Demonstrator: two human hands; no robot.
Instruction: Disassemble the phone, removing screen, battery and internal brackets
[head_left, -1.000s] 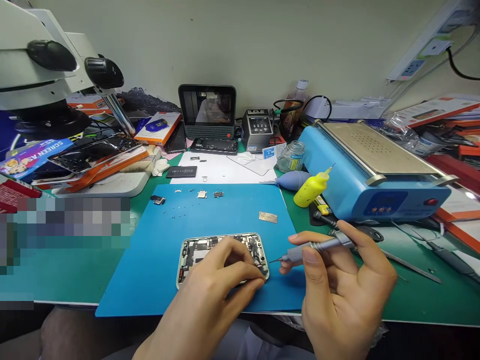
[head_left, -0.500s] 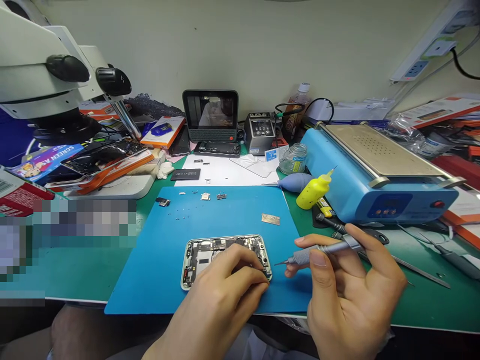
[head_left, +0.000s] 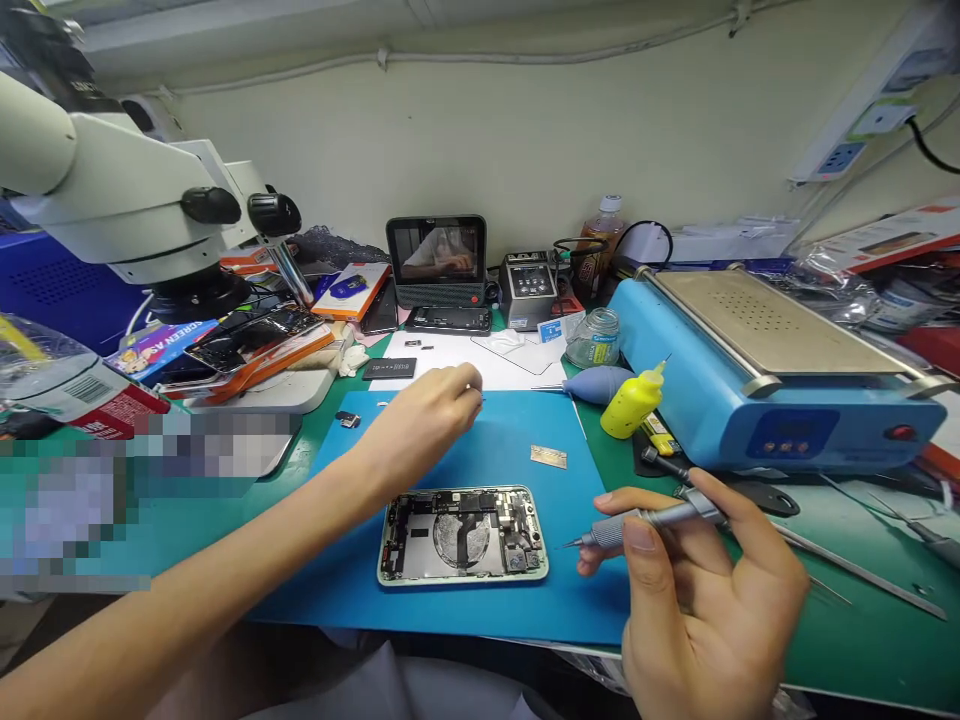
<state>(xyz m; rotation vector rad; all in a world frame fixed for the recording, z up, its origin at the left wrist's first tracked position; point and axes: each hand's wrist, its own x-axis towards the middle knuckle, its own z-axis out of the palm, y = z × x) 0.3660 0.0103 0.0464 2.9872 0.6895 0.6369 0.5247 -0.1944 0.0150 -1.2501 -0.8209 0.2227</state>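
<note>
My right hand holds a grey precision screwdriver, its thin tip pointing left just past the phone's right end. An opened phone lies on the blue mat, its inner boards, cameras and a round coil area showing. Beyond it, my left hand reaches over the far part of the mat with its fingertips pressed together. Whatever is between those fingers is too small or hidden to make out. The hand covers most of the small parts there; a small black part shows left of it.
A phone battery lies on white paper behind the mat. On the right stand a yellow bottle, a blue-grey air blower and a blue heating plate machine. A microscope overhangs the left side. Tweezers lie at right.
My left hand has left the phone's right end and moved forward to the small parts on the mat. The view has tilted up. My right hand still holds the screwdriver.
</note>
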